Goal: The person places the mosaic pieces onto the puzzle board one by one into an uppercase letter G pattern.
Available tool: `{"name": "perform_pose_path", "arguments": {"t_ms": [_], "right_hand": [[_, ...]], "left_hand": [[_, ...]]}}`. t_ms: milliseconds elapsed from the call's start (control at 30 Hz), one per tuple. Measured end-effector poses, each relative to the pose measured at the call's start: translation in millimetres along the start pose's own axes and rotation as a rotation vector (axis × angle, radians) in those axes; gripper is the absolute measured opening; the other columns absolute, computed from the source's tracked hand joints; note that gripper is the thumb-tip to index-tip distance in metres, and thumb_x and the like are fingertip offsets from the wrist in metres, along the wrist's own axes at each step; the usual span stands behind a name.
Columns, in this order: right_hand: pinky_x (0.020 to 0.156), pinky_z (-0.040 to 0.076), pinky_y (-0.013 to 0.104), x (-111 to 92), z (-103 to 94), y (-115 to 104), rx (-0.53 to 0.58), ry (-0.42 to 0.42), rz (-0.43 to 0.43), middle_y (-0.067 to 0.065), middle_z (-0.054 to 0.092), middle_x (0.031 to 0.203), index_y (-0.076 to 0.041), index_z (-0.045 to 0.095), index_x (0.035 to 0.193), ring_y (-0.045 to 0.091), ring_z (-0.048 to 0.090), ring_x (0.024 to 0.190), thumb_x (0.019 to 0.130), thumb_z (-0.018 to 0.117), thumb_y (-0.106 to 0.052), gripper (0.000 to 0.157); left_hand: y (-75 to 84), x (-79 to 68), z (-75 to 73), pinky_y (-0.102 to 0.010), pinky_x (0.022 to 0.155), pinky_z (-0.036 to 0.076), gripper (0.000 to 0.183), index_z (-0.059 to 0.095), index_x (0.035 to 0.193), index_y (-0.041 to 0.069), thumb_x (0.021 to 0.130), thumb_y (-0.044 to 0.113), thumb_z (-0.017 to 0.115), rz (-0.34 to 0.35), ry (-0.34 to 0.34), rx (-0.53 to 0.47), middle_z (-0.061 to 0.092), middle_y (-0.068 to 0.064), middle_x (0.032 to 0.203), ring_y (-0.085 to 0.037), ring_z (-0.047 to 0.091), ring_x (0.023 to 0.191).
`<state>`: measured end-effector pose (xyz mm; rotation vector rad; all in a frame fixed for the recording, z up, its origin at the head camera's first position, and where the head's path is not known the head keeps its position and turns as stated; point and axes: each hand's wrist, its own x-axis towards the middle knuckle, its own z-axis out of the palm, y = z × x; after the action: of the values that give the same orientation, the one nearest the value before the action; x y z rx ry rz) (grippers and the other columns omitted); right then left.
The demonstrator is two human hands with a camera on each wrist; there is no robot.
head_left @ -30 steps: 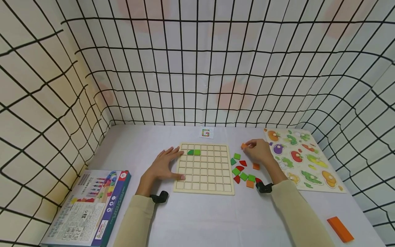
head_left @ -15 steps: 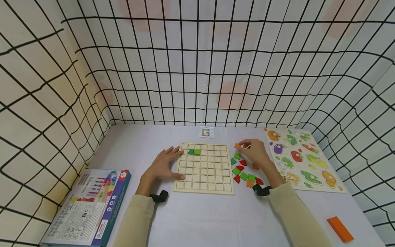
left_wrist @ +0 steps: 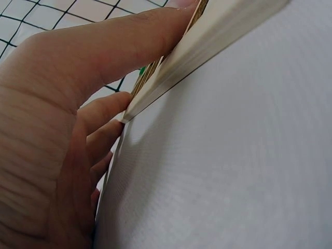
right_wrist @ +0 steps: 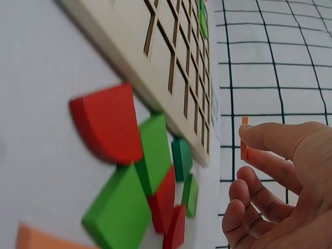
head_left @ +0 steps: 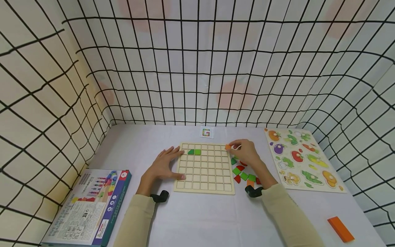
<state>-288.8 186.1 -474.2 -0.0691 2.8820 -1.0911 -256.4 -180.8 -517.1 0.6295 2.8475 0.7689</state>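
Note:
A pale wooden grid board (head_left: 207, 173) lies flat on the table in the head view. My left hand (head_left: 162, 166) rests at its left side, fingers spread, thumb on the border; the left wrist view shows the thumb (left_wrist: 129, 39) over the board's edge. Two pieces sit in its upper-left cells: a dark green rounded tile (head_left: 191, 152) and a light green square tile (head_left: 197, 152). Between thumb and index finger, my right hand (head_left: 245, 152) pinches an orange square tile (head_left: 227, 146), which overlaps the board's upper-right corner in the head view. In the right wrist view that tile (right_wrist: 244, 150) appears edge-on, raised.
Several loose red, green and orange tiles (head_left: 243, 176) lie right of the board. Behind it is a small card (head_left: 207, 132) with a coloured G pattern. A vegetable puzzle board (head_left: 296, 164), an orange block (head_left: 340, 229) and a boxed set (head_left: 89, 206) surround the area, with black netting behind.
My right hand has moved left with the orange tile, from beside the vegetable puzzle board to the grid board's upper-right corner. My left hand has stayed in place.

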Motion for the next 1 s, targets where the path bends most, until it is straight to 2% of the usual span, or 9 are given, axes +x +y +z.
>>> {"name": "perform_pose_path", "arguments": {"t_ms": [400,667,1000], "right_hand": [[0.069,0.051,0.028,-2,17.9,-17,0.059,-0.031,-0.065,0.010,0.068,0.109,-0.012,0.076,0.121,0.023,0.062,0.094,0.092,0.078,-0.030,0.034],[0.069,0.053,0.029,2,31.4,-24,0.087,-0.044,-0.146,0.011,0.071,0.105,-0.009,0.077,0.119,0.023,0.066,0.092,0.092,0.078,-0.027,0.033],[0.071,0.052,0.031,5,48.1,-33,0.129,-0.082,-0.151,0.007,0.071,0.105,-0.014,0.079,0.115,0.023,0.063,0.096,0.091,0.077,-0.026,0.027]], "left_hand": [[-0.4,-0.6,0.2,-0.053,0.131,0.009,0.109,0.041,0.159,0.023,0.068,0.064,0.084,-0.002,-0.002,0.003,0.027,0.000,0.171,-0.028,0.016,0.161],[1.3,-2.2,-1.5,-0.053,0.131,0.010,0.109,0.042,0.159,0.025,0.068,0.066,0.084,0.005,0.001,0.001,0.028,0.001,0.171,-0.027,0.017,0.161],[-0.3,-1.6,-0.2,-0.053,0.132,0.009,0.109,0.042,0.159,0.024,0.067,0.066,0.085,-0.001,0.004,-0.003,0.028,0.002,0.171,-0.026,0.017,0.161]]}}
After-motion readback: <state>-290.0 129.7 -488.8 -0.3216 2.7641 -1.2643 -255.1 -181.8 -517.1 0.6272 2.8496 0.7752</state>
